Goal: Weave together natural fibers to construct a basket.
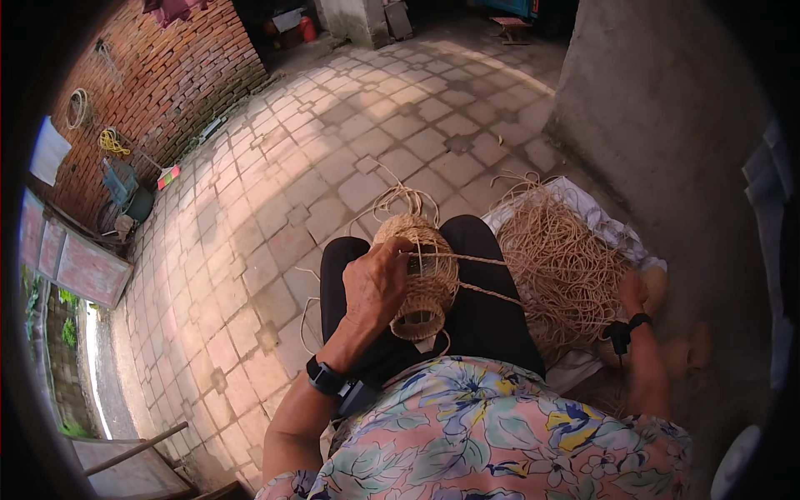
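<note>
Far left: brick wall [158,83] with a rope coil [77,107] and a yellow cord bundle [112,142] hung on it, a pale sheet [48,152] at its left end, reddish flat panels [75,262] leaning below; print too small to tell. Paved yard [350,142] runs open from the wall to the concrete wall [658,108] on the right, lots of free room ahead of the knees. Left hand [377,283] is clamped on the side of a small woven basket [421,279], fingers wrapped over its weave; basket lies tilted on the lap [479,317], between the thighs, open mouth facing down toward the person. Loose strand loops stick out past its far end. Two taut cords [492,292] run from the basket to the right. Heap of tan cord [558,267] sits just beside the right thigh on a white sheet [604,221], hard against the concrete wall's base, so little room on that side. Right hand [631,292] is at the heap's right edge, near the white sheet's corner; fingers buried in the cord, can't tell whether they're closed on a strand. Black bands on both wrists.
</note>
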`<state>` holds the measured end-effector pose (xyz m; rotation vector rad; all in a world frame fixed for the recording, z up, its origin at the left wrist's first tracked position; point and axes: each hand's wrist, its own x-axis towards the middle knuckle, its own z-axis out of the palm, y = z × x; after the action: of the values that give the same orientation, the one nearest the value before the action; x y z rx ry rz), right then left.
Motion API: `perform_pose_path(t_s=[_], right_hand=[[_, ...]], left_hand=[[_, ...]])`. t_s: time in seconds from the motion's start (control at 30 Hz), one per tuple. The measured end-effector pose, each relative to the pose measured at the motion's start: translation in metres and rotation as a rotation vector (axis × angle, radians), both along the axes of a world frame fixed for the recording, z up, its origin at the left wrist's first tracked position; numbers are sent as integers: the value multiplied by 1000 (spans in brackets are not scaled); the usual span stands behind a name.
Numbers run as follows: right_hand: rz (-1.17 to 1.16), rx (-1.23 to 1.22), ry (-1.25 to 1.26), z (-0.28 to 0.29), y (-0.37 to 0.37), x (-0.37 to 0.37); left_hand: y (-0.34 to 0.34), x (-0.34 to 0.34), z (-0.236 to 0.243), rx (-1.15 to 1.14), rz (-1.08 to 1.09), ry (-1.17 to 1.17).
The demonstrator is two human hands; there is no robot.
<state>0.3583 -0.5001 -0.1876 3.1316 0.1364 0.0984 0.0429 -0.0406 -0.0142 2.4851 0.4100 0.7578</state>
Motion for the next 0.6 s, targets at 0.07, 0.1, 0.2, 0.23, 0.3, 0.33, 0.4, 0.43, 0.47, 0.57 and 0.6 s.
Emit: perform_pose_path(t_s=[0.07, 0.1, 0.2, 0.23, 0.3, 0.33, 0.4, 0.43, 0.47, 0.57, 0.6], right_hand=[[-200, 54, 29, 0, -14, -1], [-396, 499, 164, -10, -19, 2], [-331, 1160, 452, -15, 29, -6], [-104, 1341, 540, -2, 66, -22], [104, 1431, 760, 64, 156, -75], [244, 1405, 900, 93, 188, -99], [447, 1250, 1055, 122, 227, -136], [641, 1081, 952, 122, 239, -146], [825, 904, 842, 121, 248, -153], [802, 992, 793, 124, 247, -148], [720, 1133, 775, 124, 242, -140]], left_hand=[[-3, 5, -2, 17, -21, 12], [-6, 10, 0, 58, -30, 116], [-11, 22, -5, 145, -39, 269], [-12, 24, -5, 147, -14, 348], [-12, 29, -4, 155, 3, 436], [-12, 32, -5, 174, 22, 454], [-13, 35, -7, 198, 30, 470], [-14, 34, -11, 205, 19, 386], [-13, 32, -13, 212, 12, 301], [-10, 24, -16, 96, 105, 153], [-9, 21, -16, 95, 103, 152]])
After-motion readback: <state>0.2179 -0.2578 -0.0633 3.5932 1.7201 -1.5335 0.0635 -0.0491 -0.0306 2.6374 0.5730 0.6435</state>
